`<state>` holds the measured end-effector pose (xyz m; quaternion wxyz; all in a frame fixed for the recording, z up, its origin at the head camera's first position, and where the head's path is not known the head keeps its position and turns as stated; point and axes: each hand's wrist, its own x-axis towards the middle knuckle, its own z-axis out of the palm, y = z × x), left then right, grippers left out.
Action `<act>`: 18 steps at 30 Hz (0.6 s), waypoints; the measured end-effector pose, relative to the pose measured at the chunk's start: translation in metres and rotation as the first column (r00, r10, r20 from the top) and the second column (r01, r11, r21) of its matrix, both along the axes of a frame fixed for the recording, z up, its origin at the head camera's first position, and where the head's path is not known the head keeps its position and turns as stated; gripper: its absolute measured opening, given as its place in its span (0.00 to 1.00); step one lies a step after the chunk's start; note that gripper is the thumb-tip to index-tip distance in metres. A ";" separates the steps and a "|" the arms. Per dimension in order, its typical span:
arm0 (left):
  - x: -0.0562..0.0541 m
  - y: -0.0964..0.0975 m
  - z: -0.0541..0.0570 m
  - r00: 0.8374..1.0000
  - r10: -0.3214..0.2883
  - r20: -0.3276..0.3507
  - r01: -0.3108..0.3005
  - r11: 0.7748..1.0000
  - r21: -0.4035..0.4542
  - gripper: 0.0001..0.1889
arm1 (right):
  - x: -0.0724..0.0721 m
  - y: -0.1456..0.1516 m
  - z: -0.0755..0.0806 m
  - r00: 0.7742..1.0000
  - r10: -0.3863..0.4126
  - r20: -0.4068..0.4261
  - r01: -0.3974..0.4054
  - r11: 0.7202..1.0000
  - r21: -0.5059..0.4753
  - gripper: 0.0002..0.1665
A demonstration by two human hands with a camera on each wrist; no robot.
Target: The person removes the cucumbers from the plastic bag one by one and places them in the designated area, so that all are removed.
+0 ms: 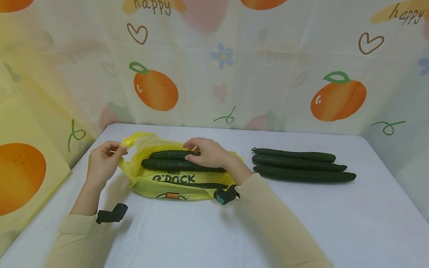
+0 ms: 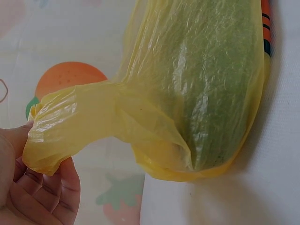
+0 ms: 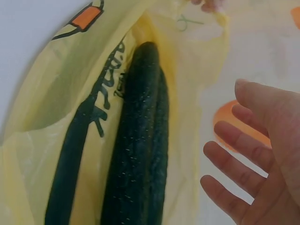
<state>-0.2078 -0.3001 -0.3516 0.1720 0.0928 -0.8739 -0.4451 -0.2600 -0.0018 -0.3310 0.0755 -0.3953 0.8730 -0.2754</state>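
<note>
A yellow plastic bag [image 1: 142,189] with black print lies on its side on the table, its mouth spread towards me. Inside it are two dark green cucumbers [image 1: 177,165] side by side, and a thinner one [image 3: 75,150] lies nearer the front, seen in the right wrist view. My left hand [image 1: 102,162] pinches the bag's handle [image 2: 61,126] at the left end and holds it up. Over the bag's mouth is my right hand [image 1: 210,153]; in the right wrist view its fingers [image 3: 241,164] are spread, apart from the cucumbers.
To the right of the bag, three more cucumbers [image 1: 301,163] lie in parallel on the white table [image 1: 193,239]. A curtain [image 1: 265,84] printed with oranges hangs behind the table and along its sides. Each wrist wears a small black camera [image 1: 112,214].
</note>
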 end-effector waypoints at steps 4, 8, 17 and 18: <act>0.000 0.000 -0.001 1.000 -0.007 -0.013 0.007 1.000 0.003 0.14 | -0.002 -0.004 -0.007 0.999 -0.018 0.046 0.017 1.000 0.023 0.24; 0.002 0.000 -0.001 1.000 -0.013 -0.023 0.013 1.000 -0.001 0.15 | -0.004 -0.005 -0.016 0.995 -0.031 0.093 0.029 0.999 0.025 0.25; 0.003 0.000 -0.003 1.000 -0.012 -0.027 0.011 1.000 -0.003 0.16 | -0.009 -0.003 -0.033 0.990 -0.055 0.128 0.051 0.998 0.033 0.24; 0.003 0.000 -0.004 1.000 -0.012 -0.028 0.012 1.000 -0.001 0.16 | -0.009 -0.003 -0.035 0.989 -0.063 0.132 0.059 0.998 0.035 0.24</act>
